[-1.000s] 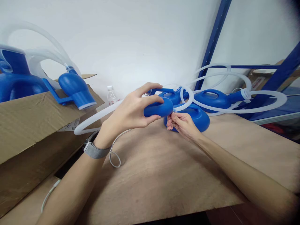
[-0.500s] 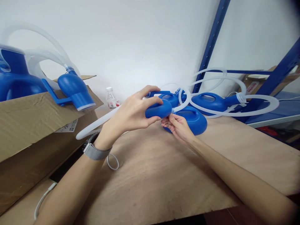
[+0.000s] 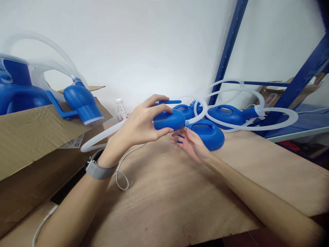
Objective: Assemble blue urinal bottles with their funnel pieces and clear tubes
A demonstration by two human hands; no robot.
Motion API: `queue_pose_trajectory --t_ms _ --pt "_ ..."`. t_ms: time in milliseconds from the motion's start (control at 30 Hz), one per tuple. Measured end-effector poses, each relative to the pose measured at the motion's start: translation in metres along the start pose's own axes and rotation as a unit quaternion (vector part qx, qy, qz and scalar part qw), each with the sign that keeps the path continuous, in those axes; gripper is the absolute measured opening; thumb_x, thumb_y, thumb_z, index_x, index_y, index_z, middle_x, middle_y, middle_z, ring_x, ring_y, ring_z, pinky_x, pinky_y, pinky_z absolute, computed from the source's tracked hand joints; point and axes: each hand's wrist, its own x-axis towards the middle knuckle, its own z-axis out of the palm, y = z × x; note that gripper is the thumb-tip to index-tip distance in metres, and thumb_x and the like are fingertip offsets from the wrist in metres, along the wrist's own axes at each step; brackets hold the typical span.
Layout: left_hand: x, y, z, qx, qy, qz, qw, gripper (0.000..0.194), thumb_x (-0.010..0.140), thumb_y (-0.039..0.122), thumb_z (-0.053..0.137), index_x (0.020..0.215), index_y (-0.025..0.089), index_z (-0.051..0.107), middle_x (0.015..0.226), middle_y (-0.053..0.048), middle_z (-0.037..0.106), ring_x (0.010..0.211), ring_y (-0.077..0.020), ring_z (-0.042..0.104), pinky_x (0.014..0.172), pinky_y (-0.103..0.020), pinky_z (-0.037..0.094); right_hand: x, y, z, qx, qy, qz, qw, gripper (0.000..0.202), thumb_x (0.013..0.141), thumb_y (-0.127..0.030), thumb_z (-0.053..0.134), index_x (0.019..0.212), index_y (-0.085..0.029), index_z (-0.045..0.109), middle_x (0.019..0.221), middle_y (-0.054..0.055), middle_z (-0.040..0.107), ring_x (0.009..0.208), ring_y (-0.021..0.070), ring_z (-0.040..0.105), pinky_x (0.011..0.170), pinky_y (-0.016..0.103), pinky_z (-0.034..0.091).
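My left hand (image 3: 140,120) is wrapped round the body of a blue plastic funnel head (image 3: 171,120) with a flat handle (image 3: 169,102). From the head's right end runs a translucent white hose (image 3: 199,116), joined at a short neck. Just below that neck, my right hand (image 3: 194,142) pinches a small metal hose clamp (image 3: 184,129) between thumb and forefinger, its other fingers spread. Behind the right hand a blue plastic jug (image 3: 212,137) with a moulded handle rests on the wooden table (image 3: 159,192). The head's far side is hidden by my left hand.
At left a cardboard box (image 3: 33,137) holds a similar blue head (image 3: 82,99) and a large blue container (image 3: 23,89). Another blue jug (image 3: 226,115) with looped hoses sits before the blue shelf frame (image 3: 228,51). A clear bottle (image 3: 120,110) and white cable (image 3: 123,164) are nearby.
The view has shifted slightly. My right hand's lower fingers have spread away from the hose joint, while thumb and forefinger stay at it. My left hand keeps its hold on the blue head.
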Motion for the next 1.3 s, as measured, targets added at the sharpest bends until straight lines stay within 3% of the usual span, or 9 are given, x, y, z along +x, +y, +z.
queue_pose_trajectory --t_ms 267,633,967,1300 --pt "-0.002 -0.002 0.006 -0.003 -0.017 0.003 1.0 0.032 0.081 0.036 0.078 0.109 0.021 0.071 0.139 -0.014 0.064 0.122 -0.0318 0.068 0.098 -0.046 0.058 0.005 0.005 -0.004 -0.049 0.024 -0.017 0.998 0.041 0.08 -0.06 0.084 0.085 -0.02 0.074 0.083 0.003 0.066 0.072 0.0142 0.062 0.064 0.028 0.052" --pt "-0.002 0.0 0.006 0.0 -0.043 -0.011 0.999 0.034 0.082 0.034 0.076 0.112 0.019 0.071 0.14 -0.016 0.063 0.119 -0.0331 0.068 0.095 -0.046 0.058 0.006 0.013 -0.003 -0.048 0.103 -0.042 0.993 0.044 0.069 -0.06 0.091 0.078 -0.02 0.078 0.081 0.004 0.069 0.072 0.0133 0.061 0.073 0.028 0.055" --pt "0.005 0.01 0.007 -0.038 -0.042 -0.157 0.986 0.036 0.076 0.042 0.083 0.102 0.019 0.072 0.114 -0.01 0.07 0.102 -0.0285 0.069 0.09 -0.046 0.059 0.008 0.011 -0.003 -0.063 0.153 -0.086 0.982 0.042 0.073 -0.061 0.088 0.08 -0.021 0.076 0.081 0.004 0.068 0.073 0.0149 0.059 0.074 0.03 0.055" --pt "0.003 0.01 0.004 -0.04 -0.037 -0.126 0.991 0.035 0.074 0.034 0.087 0.103 0.018 0.073 0.124 -0.011 0.068 0.108 -0.0291 0.07 0.095 -0.046 0.059 0.008 0.013 -0.007 -0.101 0.132 -0.079 0.983 0.044 0.074 -0.063 0.086 0.079 -0.021 0.076 0.082 0.005 0.07 0.072 0.016 0.06 0.073 0.031 0.054"
